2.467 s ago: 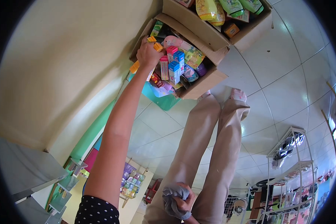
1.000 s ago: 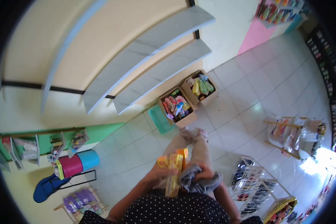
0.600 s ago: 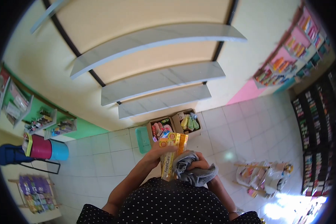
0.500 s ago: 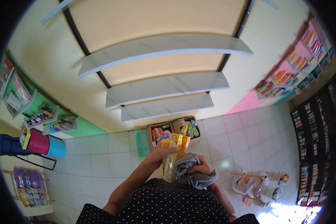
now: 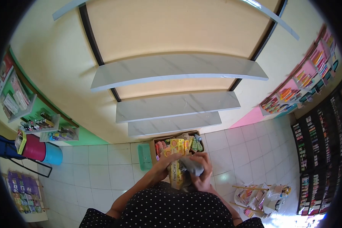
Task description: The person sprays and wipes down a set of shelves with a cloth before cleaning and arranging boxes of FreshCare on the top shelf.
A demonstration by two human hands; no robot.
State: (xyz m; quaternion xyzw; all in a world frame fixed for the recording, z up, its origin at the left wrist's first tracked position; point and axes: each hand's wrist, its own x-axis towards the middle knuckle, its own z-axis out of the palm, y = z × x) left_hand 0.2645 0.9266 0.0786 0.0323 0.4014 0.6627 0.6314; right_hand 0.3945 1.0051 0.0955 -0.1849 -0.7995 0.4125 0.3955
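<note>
Left hand (image 5: 164, 166) grips the yellow boxes (image 5: 176, 161); right hand (image 5: 202, 171) presses a grey cloth (image 5: 190, 164) on them. Wipe each face firmly, boxes steady.

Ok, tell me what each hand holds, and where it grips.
Left hand grips the yellow boxes around their middle; right hand clutches a bunched grey cloth against them.

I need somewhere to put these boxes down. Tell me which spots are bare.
The three grey wall shelves ahead look bare. The floor tiles between the green tray and the pink and blue drums are also free. It is crowded in the two cartons under the lowest shelf, and around the wire racks at your right.
</note>
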